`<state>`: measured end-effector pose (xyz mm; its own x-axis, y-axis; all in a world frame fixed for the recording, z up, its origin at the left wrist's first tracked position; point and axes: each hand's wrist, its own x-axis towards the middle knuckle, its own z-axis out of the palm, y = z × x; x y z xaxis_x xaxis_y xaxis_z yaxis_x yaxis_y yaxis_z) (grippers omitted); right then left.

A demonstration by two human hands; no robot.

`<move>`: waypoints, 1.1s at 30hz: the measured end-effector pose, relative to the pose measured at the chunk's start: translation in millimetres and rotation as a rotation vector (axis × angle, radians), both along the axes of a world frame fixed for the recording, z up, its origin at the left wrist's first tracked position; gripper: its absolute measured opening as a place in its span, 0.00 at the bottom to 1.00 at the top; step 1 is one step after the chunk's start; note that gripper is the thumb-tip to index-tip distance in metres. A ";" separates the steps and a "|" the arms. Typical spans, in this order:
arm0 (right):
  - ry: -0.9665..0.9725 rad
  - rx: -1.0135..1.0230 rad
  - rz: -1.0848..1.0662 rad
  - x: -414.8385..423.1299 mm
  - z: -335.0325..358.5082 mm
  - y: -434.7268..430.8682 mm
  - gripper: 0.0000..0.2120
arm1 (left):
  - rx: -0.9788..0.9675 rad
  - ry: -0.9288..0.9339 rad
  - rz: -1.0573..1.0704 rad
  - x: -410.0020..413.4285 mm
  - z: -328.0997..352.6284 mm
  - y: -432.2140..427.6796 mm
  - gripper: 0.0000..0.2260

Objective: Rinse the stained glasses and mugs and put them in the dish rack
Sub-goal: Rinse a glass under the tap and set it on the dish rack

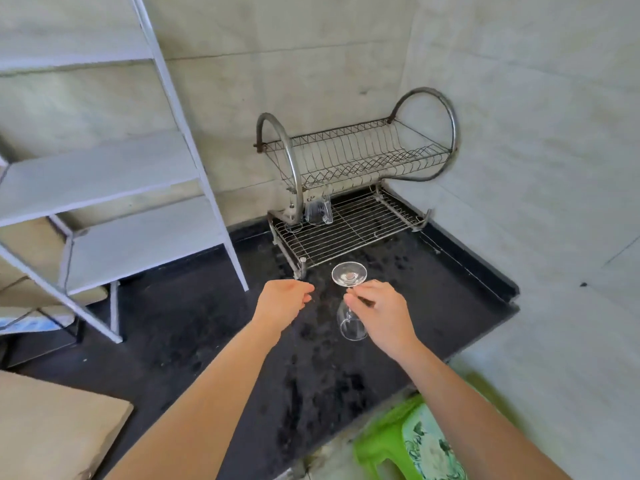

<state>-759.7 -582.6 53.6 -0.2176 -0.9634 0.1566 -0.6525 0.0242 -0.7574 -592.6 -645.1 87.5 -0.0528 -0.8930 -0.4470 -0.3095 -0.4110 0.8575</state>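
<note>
Black counter, speckled with wet marks, runs into a corner of pale grey tiled walls. My right hand pinches the stem of a wine glass, held upside down, foot up and bowl hanging just above the counter. My left hand is loosely curled, holding nothing, just left of the glass. Two-tier wire dish rack stands in the corner; one clear glass mug sits inverted at the lower tier's back left. White shelf unit to the left. Green stool below the counter edge.
</note>
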 end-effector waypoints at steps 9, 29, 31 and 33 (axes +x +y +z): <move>-0.049 0.028 -0.011 -41.2 -17.5 -118.3 0.10 | -0.171 -0.369 -0.136 -29.3 -50.8 -95.2 0.15; -0.188 0.037 0.235 -15.0 -72.8 -288.5 0.07 | 0.009 -0.354 -0.088 -63.7 -97.8 -151.9 0.20; -0.183 0.017 0.244 -14.8 -75.3 -290.9 0.08 | 0.013 -0.348 -0.111 -61.7 -98.8 -152.6 0.20; -0.154 0.020 0.259 -15.4 -76.0 -292.7 0.09 | 0.020 -0.342 -0.126 -61.1 -99.0 -152.8 0.20</move>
